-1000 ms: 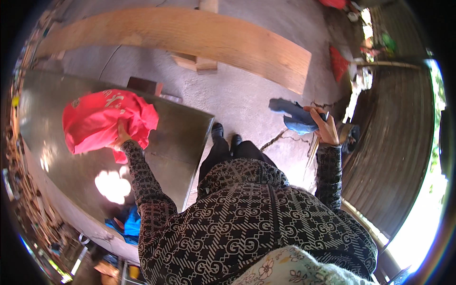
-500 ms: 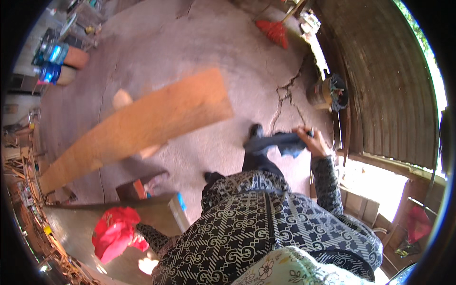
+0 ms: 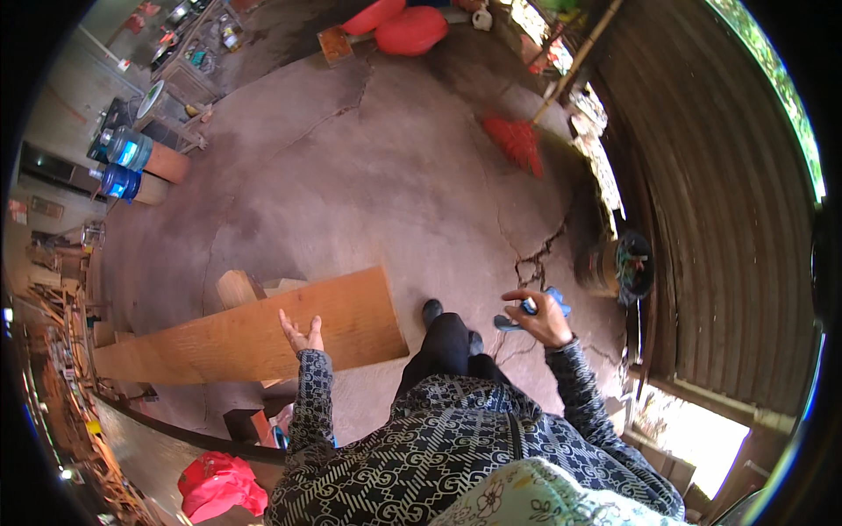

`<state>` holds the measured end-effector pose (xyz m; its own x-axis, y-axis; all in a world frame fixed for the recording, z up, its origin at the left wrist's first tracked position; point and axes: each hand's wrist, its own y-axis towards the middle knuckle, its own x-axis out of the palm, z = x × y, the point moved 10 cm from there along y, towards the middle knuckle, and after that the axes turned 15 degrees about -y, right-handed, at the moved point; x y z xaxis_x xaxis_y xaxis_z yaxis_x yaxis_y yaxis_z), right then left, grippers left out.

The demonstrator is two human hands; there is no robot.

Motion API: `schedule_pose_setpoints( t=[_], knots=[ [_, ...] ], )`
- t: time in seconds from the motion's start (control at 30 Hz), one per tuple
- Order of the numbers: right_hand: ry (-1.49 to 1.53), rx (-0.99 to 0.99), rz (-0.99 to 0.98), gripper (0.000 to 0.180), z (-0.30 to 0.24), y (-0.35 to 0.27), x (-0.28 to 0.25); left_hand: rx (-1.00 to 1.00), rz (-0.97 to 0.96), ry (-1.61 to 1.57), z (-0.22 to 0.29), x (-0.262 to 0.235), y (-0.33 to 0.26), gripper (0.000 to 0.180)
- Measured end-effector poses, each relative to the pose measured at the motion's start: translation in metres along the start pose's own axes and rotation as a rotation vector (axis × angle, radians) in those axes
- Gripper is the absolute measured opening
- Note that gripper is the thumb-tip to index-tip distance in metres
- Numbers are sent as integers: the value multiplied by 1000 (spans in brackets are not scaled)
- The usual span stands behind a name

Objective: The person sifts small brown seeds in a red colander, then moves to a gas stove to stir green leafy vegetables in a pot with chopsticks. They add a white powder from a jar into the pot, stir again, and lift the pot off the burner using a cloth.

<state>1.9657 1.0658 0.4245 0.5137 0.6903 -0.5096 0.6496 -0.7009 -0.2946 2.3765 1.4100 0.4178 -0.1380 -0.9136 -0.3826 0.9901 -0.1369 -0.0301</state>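
Observation:
My left hand (image 3: 304, 336) is raised with its fingers apart, holding nothing. It appears just over the near side of a long orange-brown wooden board (image 3: 237, 337); whether it touches the board I cannot tell. In my right hand (image 3: 545, 321), fingers curled, is a blue and grey cloth-like thing (image 3: 558, 302), partly hidden by the hand. A crumpled red cloth item (image 3: 219, 485) lies on the bench top (image 3: 145, 447) at the lower left, away from my hands. Wooden blocks (image 3: 237, 287) show beyond the board.
A red broom (image 3: 516, 143) leans at the upper right, and a bin (image 3: 605, 266) stands by the corrugated wall (image 3: 719, 202). Large water bottles (image 3: 132, 151) sit at the far left. Cracks (image 3: 535, 263) run through the concrete floor. Red basins (image 3: 410, 31) lie far ahead.
My left hand has let go of the red cloth item, now on the bench, and moved forward to the board. My right hand has shifted slightly left and lower, still holding the blue thing.

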Motion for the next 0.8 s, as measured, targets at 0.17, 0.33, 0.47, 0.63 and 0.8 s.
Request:
schedule_pose_setpoints(
  t=[0.17, 0.33, 0.47, 0.63, 0.8],
  knots=[
    [180, -204, -235, 29, -89, 34, -8, -108, -33, 210, -52, 37, 12, 95],
    [140, -500, -484, 31, -153, 46, -42, 378, -421, 444, -49, 182, -33, 120],
    [148, -479, -634, 36, -138, 83, -48, 186, -910, 258, -97, 348, -63, 101],
    [80, -364, -561, 39, -126, 155, -75, 451, -1069, 360, -104, 421, -92, 57],
    [-165, -309, -236, 62, -73, 230, -122, 130, -748, 104, -22, 397, -5, 30]
  ],
)
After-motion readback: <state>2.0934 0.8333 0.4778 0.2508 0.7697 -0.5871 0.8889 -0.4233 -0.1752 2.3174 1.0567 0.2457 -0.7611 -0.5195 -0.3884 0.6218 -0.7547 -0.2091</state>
